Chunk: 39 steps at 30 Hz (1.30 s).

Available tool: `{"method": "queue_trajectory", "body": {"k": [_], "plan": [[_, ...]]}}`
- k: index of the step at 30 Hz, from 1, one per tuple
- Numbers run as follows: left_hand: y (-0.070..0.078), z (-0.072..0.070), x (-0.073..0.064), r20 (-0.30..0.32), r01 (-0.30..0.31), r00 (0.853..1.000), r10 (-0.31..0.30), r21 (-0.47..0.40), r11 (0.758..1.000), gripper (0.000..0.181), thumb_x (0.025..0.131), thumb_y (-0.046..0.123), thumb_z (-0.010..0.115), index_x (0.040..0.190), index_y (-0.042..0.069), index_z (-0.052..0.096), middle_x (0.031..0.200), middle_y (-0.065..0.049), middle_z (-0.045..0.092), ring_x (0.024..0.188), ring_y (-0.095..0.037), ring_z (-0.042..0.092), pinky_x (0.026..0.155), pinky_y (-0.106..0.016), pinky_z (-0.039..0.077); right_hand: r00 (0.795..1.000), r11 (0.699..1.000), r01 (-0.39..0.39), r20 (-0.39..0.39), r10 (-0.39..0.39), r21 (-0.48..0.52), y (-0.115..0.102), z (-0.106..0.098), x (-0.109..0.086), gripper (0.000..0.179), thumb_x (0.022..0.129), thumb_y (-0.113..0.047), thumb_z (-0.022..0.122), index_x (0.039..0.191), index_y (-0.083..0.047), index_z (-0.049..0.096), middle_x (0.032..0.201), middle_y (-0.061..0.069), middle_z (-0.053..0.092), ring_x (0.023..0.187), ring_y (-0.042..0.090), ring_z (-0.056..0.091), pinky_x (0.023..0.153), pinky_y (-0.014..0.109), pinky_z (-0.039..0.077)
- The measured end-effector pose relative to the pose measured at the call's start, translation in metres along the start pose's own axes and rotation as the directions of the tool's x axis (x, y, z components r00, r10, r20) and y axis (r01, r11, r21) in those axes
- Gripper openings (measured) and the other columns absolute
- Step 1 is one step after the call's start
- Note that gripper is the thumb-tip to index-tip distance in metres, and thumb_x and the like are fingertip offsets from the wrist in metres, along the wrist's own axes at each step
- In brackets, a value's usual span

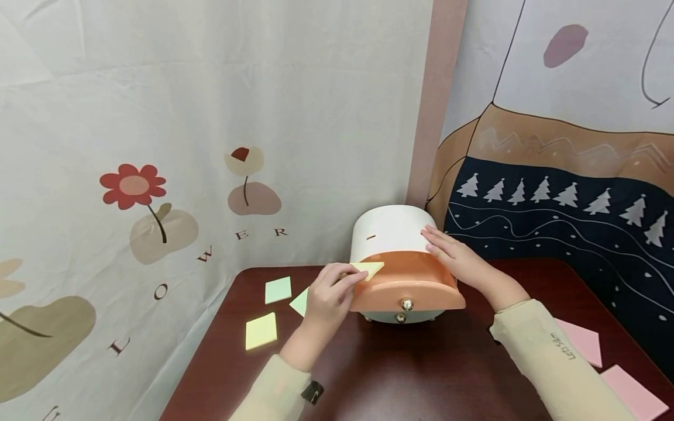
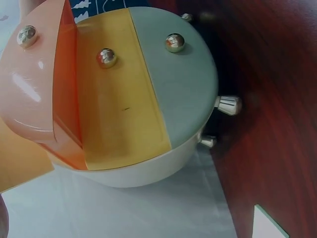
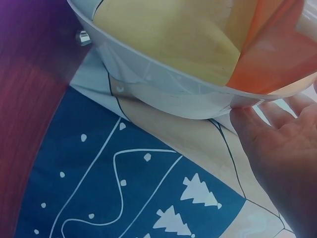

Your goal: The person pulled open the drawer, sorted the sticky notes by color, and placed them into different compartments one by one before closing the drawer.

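A small round-topped white drawer box [image 1: 396, 228] stands on the table with its top orange drawer [image 1: 387, 297] pulled out. My left hand [image 1: 325, 295] pinches a pale yellow sticky note pad [image 1: 374, 268] at the left edge of that drawer, the pad's corner reaching over the opening. In the left wrist view, a yellow drawer [image 2: 116, 114] and a grey-green drawer [image 2: 178, 84], both with gold knobs, sit closed below it. Fairly straight fingers of my right hand [image 1: 463, 263] rest against the box's upper right side.
Left of the box lie a green note pad [image 1: 278, 290], another green one [image 1: 299, 303] partly behind my left hand, and a yellow one [image 1: 261, 331]. Two pink pads [image 1: 634, 393] lie at the right, one partly under my sleeve. Printed curtains [image 1: 326, 134] hang behind the table.
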<state>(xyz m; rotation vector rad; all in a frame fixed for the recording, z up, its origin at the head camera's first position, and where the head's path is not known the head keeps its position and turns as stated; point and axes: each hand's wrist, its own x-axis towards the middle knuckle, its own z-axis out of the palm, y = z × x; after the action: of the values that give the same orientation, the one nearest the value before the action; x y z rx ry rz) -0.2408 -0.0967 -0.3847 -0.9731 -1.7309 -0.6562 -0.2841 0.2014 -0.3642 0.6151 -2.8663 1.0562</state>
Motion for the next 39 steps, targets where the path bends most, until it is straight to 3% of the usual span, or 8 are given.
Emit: {"method": "queue_trajectory", "body": {"k": [11, 19, 28, 39], "plan": [[0.003, 0.005, 0.012, 0.020, -0.019, 1.000, 0.019, 0.004, 1.000, 0.031, 0.074, -0.009, 0.070, 0.095, 0.014, 0.076, 0.089, -0.002, 0.064, 0.080, -0.016, 0.060, 0.069, -0.025, 0.051, 1.000, 1.000, -0.007, 0.001, 0.007, 0.002, -0.001, 0.000, 0.000, 0.057, 0.102, -0.044, 0.033, 0.149, -0.012, 0.030, 0.158, 0.010, 0.018, 0.144, 0.039, 0.015, 0.110, 0.064, 0.015], [0.005, 0.012, 0.014, 0.037, -0.045, 0.998, 0.046, -0.017, 0.999, 0.028, 0.076, -0.008, 0.069, 0.094, 0.014, 0.075, 0.089, -0.001, 0.064, 0.079, -0.016, 0.059, 0.066, -0.023, 0.050, 1.000, 1.000, -0.014, 0.004, 0.014, 0.010, -0.001, 0.000, -0.001, 0.057, 0.102, -0.044, 0.033, 0.149, -0.012, 0.030, 0.158, 0.010, 0.017, 0.144, 0.039, 0.015, 0.109, 0.064, 0.015], [0.003, 0.016, 0.015, 0.112, -0.012, 0.994, 0.014, -0.014, 1.000, 0.029, 0.076, -0.007, 0.068, 0.093, 0.015, 0.075, 0.090, 0.001, 0.065, 0.080, -0.014, 0.059, 0.063, -0.020, 0.049, 1.000, 1.000, -0.014, 0.005, 0.014, 0.013, 0.001, 0.001, 0.000, 0.057, 0.101, -0.044, 0.033, 0.149, -0.013, 0.030, 0.158, 0.010, 0.018, 0.144, 0.039, 0.015, 0.109, 0.065, 0.016], [-0.005, 0.022, 0.018, 0.209, 0.030, 0.977, -0.029, -0.004, 1.000, 0.026, 0.078, -0.003, 0.071, 0.093, 0.017, 0.076, 0.091, 0.003, 0.065, 0.081, -0.011, 0.059, 0.059, -0.015, 0.044, 1.000, 1.000, -0.013, 0.005, 0.013, 0.021, 0.000, 0.000, 0.000, 0.056, 0.102, -0.043, 0.034, 0.149, -0.012, 0.030, 0.158, 0.011, 0.017, 0.144, 0.039, 0.015, 0.109, 0.065, 0.015]]}}
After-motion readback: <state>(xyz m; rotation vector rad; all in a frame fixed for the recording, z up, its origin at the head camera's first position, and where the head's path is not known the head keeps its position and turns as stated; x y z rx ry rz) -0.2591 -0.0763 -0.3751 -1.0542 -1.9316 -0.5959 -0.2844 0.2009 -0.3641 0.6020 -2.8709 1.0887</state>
